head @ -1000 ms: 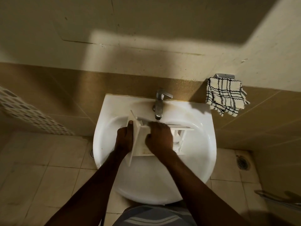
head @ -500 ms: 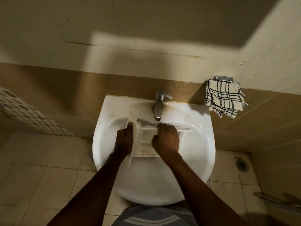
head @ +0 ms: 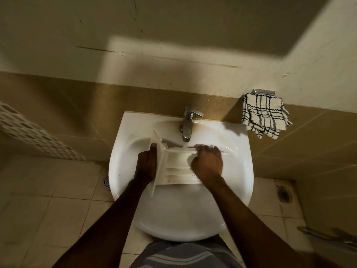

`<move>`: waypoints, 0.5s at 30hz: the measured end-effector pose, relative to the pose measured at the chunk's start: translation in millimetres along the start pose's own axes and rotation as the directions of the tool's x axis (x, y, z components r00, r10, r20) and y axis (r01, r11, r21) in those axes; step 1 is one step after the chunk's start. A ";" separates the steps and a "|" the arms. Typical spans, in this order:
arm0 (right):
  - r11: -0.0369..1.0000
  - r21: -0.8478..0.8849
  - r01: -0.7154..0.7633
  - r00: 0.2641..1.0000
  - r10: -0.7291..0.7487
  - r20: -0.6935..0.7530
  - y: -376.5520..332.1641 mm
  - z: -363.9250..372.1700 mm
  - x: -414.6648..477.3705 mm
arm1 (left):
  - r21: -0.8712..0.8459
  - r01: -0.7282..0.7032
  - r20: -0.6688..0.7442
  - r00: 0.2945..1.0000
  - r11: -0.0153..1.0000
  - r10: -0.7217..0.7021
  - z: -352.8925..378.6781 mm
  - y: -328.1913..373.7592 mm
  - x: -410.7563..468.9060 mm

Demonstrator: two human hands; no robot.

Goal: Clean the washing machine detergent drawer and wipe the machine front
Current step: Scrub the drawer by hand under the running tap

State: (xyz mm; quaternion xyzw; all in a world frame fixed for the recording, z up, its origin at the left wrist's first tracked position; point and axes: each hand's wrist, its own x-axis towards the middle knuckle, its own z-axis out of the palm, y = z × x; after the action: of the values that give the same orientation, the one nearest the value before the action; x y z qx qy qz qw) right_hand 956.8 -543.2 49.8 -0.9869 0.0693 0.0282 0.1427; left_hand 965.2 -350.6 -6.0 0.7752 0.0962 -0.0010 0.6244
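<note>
Your left hand (head: 146, 163) is gripping the front panel of the detergent drawer (head: 176, 172), which you are holding in the sink (head: 238, 171) just below the tap (head: 187, 124). Your right hand (head: 207, 164) is curling into it, blurred; its hold is unclear.

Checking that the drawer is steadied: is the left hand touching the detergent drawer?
Touching. The head view shows the left hand gripping the detergent drawer by its front panel, with a fingertip hooked over the panel's upper edge.

Cream wall (head: 173, 26) above tan tile band (head: 77, 105). White basin (head: 241, 161), tap (head: 188, 122) at rear edge. Checked cloth (head: 264, 116) hung right. Beige tiled floor (head: 58, 209), drain (head: 283, 195). Dim light.
</note>
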 end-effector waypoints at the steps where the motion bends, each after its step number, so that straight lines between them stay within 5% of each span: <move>1: 0.997 0.073 0.025 0.999 -0.027 0.022 -20.8 2.9 -2.6 | 0.009 -0.002 0.000 1.000 1.000 0.002 0.5 0.0 0.4; 7: 0.951 0.166 0.262 0.963 -0.269 0.024 -41.8 9.0 -15.7 | 0.071 -0.009 -0.028 1.000 0.997 0.011 0.3 -6.6 4.0; 12: 0.997 -0.070 0.028 1.000 -0.028 -0.002 34.7 1.0 2.3 | 0.024 0.007 -0.022 1.000 1.000 -0.006 0.3 -1.2 0.8; 15: 0.998 -0.057 -0.038 0.999 0.039 0.012 10.0 0.2 4.6 | 0.004 0.024 0.000 1.000 1.000 -0.024 -0.7 -1.5 3.1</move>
State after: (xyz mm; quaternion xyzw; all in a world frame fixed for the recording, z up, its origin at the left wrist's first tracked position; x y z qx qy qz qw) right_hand 959.9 -553.2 46.4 -0.9889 0.0864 0.0395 0.1146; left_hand 967.9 -349.2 -7.7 0.7752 0.1056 -0.0086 0.6228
